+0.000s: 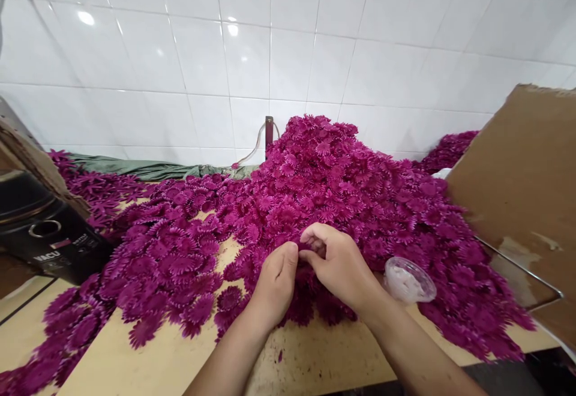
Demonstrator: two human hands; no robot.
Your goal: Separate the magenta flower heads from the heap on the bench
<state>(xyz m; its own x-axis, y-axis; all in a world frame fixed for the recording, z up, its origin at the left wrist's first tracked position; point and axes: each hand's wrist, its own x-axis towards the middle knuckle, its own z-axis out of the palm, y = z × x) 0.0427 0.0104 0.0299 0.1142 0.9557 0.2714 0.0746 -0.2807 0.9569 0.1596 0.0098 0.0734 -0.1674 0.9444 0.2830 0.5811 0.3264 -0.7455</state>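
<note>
Both my hands meet at the front of a large heap of magenta artificial flower heads [324, 174]. My left hand [276, 276] is closed, its thumb pointing up and its fingers curled out of sight. Close against it, my right hand [335, 258] has thumb and forefinger bent together in a pinch. Between them shows a bit of a magenta flower [306, 246], mostly covered by the fingers. Beside my right wrist stands a clear plastic cup [409, 281] with a white substance inside.
Flatter magenta flowers [166, 264] spread leftwards over the pale wooden table [324, 354]. A black container [49, 228] stands at the left. On the right leans a cardboard sheet [517, 192] with a metal rod [517, 267] by it. Green cloth [148, 167] lies along the white tiled wall [292, 54].
</note>
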